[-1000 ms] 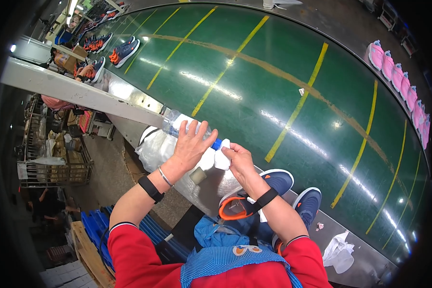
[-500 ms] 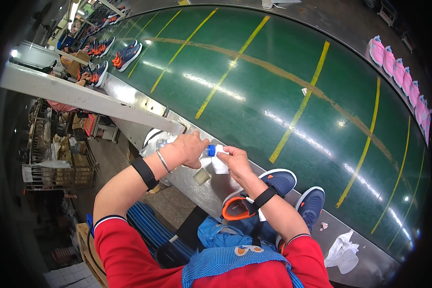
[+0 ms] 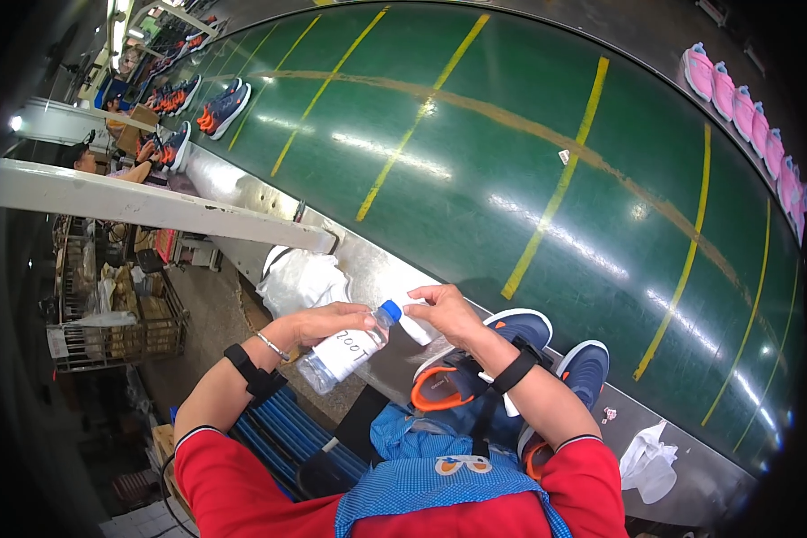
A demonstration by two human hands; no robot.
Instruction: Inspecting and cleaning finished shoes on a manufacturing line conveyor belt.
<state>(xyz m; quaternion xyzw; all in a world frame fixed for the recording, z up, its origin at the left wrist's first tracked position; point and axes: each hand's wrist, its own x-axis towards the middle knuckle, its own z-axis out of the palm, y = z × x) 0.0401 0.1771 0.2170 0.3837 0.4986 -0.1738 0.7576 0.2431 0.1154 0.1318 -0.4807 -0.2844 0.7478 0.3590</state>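
A clear plastic bottle (image 3: pixel 341 357) with a white label and a blue cap (image 3: pixel 390 311) leans in my left hand (image 3: pixel 336 321), whose fingers wrap round its upper part. The cap points up and to the right. Beside it my right hand (image 3: pixel 446 310) pinches a white cloth (image 3: pixel 418 326), close to the cap. Under my right forearm sits a navy sneaker (image 3: pixel 444 386) with an orange lining. A second navy sneaker (image 3: pixel 584 377) stands just right of that forearm, partly hidden by it.
A green conveyor belt (image 3: pixel 475 197) with yellow stripes runs past the metal ledge (image 3: pixel 601 430). A white beam (image 3: pixel 161 206) crosses at left, near a white bundle (image 3: pixel 305 282). A crumpled white cloth (image 3: pixel 649 464) lies at right. Pink shoes (image 3: pixel 724 88) line the far side; a co-worker (image 3: pixel 85 161) is at far left.
My left hand has come down and nearer, tilting the bottle so its label shows. My right hand has moved slightly right and down with the white cloth. The white bundle is now uncovered.
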